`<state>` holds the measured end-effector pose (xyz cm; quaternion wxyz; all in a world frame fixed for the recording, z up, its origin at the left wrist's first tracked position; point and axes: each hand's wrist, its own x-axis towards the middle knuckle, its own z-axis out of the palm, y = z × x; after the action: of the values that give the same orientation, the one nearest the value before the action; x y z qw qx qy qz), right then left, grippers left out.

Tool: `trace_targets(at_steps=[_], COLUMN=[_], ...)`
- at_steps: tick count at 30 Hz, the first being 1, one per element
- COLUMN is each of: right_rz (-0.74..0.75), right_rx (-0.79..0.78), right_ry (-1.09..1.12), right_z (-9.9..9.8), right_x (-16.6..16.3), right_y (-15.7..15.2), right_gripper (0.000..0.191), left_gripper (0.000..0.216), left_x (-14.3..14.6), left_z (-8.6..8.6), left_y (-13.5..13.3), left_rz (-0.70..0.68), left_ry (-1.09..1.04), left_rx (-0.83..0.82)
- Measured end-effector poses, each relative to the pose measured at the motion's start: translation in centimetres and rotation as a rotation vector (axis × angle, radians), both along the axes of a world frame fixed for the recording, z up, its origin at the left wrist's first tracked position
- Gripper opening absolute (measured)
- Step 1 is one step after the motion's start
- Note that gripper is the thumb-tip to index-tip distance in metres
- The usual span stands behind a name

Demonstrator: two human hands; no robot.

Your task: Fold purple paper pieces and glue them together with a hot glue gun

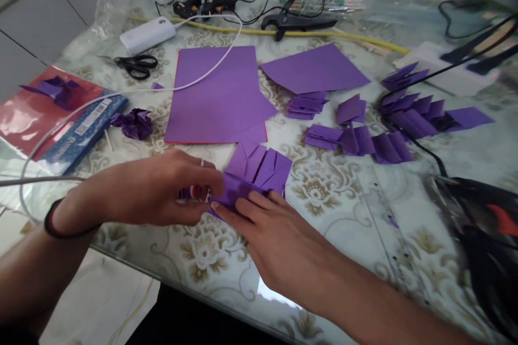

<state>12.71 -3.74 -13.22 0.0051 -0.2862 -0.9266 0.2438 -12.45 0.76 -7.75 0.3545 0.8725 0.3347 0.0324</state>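
Note:
My left hand (157,188) and my right hand (275,237) meet over a small folded piece of purple paper (237,190) on the table. The left hand's fingers are curled and pinch the piece's left end. The right hand's fingers lie stretched out and press on its near edge. Just behind the piece lie several folded purple paper units (261,164). Beyond them sits a stack of flat purple sheets (220,94).
More folded purple pieces (356,137) spread to the right. Scissors (135,64), a white cable (121,94), a crumpled purple paper (133,123), a red paper pack (44,113) lie left. A glue gun (481,221) sits right, a clear ruler (388,221) beside it. The table edge (182,283) runs close.

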Motion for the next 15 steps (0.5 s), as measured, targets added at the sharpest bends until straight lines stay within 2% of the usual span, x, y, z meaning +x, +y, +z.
trace_targets(at_steps=[2, 5, 8, 15], right_rz=[0.015, 0.037, 0.044, 0.033], right_rx=[0.066, 0.174, 0.232, 0.268], right_ry=[-0.007, 0.006, 0.032, 0.081], right_z=[-0.3, -0.8, -1.3, -1.7], right_x=[0.0, 0.0, 0.1, 0.0], right_y=[-0.2, -0.5, -0.7, -0.7], right_gripper=[0.070, 0.068, 0.064, 0.063], left_gripper=[0.008, 0.010, 0.016, 0.030], left_x=[0.2, 0.7, 1.3, 1.5], left_z=[-0.7, -2.1, -3.1, -3.3], left_y=[-1.6, -3.5, -4.6, -5.8], left_rz=[0.039, 0.104, 0.110, 0.151], left_ry=[0.010, 0.061, 0.096, 0.138], left_rx=[0.121, 0.291, 0.405, 0.440])
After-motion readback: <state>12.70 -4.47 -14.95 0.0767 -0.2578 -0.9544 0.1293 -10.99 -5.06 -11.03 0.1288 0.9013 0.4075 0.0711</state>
